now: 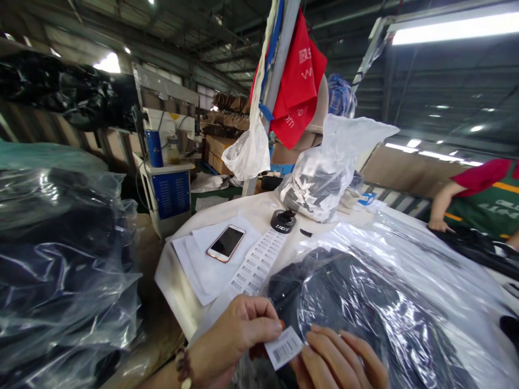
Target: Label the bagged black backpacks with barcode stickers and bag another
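Observation:
A small white barcode label (284, 347) is pinched at its upper left corner by my left hand (239, 335), thumb and fingers closed on it. My right hand (336, 359) lies at the label's right edge, fingers bent and close together; the thumb is hidden, and its fingertips seem to touch the label. Beneath both hands lies dark clothing in a clear plastic bag (344, 302), shiny and wrinkled. A sheet of printed barcode stickers (257, 262) runs up the table on the left of the bag.
On the white table (178, 270) are a phone (226, 243) on papers, a black tape roll (283, 220) and a clear bag of tags (314, 183). Bagged dark goods (65, 270) are stacked at left. At right, a person in a red sleeve (480, 175) handles black fabric.

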Demonstrator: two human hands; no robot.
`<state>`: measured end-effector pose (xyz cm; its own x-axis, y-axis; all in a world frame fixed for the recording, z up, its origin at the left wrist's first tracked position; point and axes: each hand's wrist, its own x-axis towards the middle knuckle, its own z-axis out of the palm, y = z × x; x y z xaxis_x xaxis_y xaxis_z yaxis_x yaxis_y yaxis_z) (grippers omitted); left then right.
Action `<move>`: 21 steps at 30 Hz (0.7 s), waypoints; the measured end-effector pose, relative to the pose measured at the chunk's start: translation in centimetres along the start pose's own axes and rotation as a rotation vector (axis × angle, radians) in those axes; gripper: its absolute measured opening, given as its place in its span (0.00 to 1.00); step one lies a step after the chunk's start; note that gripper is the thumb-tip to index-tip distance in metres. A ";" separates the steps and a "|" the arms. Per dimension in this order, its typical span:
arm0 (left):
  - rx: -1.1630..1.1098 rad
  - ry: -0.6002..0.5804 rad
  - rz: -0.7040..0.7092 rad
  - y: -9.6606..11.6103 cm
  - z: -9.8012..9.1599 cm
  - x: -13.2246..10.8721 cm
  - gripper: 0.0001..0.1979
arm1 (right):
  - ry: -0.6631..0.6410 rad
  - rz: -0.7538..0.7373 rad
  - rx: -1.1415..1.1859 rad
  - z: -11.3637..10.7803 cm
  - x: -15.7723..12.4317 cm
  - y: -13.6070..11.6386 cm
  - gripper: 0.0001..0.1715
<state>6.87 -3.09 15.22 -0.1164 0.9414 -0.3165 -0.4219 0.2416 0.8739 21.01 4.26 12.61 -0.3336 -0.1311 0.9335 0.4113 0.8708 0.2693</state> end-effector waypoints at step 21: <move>0.976 -0.068 0.440 2.7 1.0 6.6 0.20 | -0.799 0.484 0.224 -5.2 -3.5 11.7 0.19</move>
<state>5.91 4.00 15.83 -0.0204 0.9954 0.0932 0.5492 -0.0667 0.8330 31.42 12.44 13.76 -0.6841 0.5556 0.4725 0.5119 0.8272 -0.2317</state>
